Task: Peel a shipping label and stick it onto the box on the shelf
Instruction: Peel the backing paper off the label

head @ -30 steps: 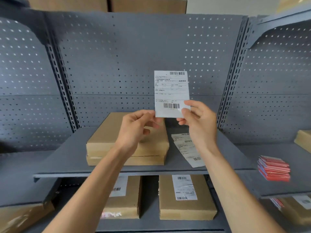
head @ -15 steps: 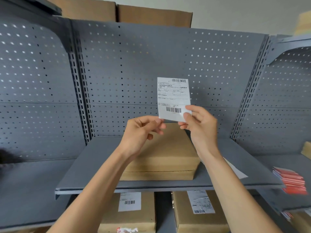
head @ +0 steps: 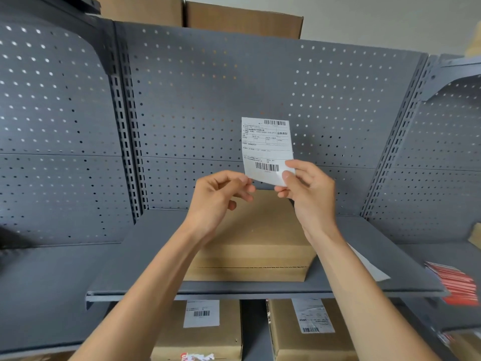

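Note:
I hold a white shipping label [head: 266, 148] upright in front of the grey pegboard. My right hand [head: 308, 188] pinches its lower right corner between thumb and fingers. My left hand [head: 221, 194] has its fingertips at the lower left corner; a firm grip there cannot be made out. Below my hands a flat brown cardboard box [head: 256, 246] with no label on its visible faces lies on the grey shelf [head: 145, 261]. More white label sheets [head: 369, 267] lie on the shelf to the right of the box, partly hidden by my right forearm.
Two labelled cardboard boxes [head: 205, 332] [head: 309, 332] stand on the lower shelf. A stack of red packets [head: 455, 282] sits on the neighbouring shelf at the right. Large cartons [head: 242, 19] rest on top of the rack.
The camera has tilted up and shifted, so the box and shelf now sit lower and more central. Both hands keep the label raised in much the same pose.

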The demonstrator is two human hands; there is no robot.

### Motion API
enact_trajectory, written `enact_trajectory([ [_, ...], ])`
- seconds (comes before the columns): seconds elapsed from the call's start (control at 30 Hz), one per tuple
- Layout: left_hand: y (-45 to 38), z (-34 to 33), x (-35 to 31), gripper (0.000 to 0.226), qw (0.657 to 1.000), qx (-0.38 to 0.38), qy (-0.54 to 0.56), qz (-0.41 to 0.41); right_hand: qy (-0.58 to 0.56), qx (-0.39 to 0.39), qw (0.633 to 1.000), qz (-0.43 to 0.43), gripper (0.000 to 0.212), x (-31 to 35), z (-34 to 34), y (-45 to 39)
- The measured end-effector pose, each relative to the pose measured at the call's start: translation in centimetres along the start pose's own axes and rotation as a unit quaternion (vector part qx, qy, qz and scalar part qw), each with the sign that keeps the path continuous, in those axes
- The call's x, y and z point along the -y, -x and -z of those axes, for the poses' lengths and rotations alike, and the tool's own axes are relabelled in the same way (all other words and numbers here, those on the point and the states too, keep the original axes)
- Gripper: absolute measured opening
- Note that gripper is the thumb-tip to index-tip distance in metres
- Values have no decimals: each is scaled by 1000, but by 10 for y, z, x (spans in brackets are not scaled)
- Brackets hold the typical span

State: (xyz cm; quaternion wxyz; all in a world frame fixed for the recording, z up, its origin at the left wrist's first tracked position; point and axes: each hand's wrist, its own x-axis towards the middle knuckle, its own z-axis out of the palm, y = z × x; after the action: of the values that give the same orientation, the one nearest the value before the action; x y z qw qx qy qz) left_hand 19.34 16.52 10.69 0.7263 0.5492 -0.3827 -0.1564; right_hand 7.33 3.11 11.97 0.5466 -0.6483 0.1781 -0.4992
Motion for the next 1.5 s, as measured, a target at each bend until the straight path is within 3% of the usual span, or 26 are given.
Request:
enact_trajectory([
  [0.13,-4,-2,2,19,1000,-7,7,-6,31,23,999,-28,22,-4,1,-4],
  [0.2,-5,-4,3,21,1000,-11,11,-16,123,41,991,-14,23,-11,3,-6],
  [0.27,-6,-5,6,22,999,-17,9,-27,225,31,973,51,22,-12,2,-2],
  [0.33,-6,-7,11,20,999,-20,1,-39,238,22,961,139,17,-8,-3,3],
  [0.47,-5,-9,20,18,995,-3,-68,-78,255,99,932,237,15,-1,-15,10],
  [0.67,-5,0,25,14,985,-8,-143,-94,269,153,926,215,18,-7,-15,1],
  [0.9,-3,3,23,14,980,-5,-173,-99,196,168,956,142,12,-4,-13,-1],
  [1.3,-5,4,22,13,980,-16,-174,-94,228,138,955,126,13,-3,-13,-1],
  [1.5,-8,8,19,17,990,-50,-129,-27,200,90,973,75,16,-5,-12,-11],
])
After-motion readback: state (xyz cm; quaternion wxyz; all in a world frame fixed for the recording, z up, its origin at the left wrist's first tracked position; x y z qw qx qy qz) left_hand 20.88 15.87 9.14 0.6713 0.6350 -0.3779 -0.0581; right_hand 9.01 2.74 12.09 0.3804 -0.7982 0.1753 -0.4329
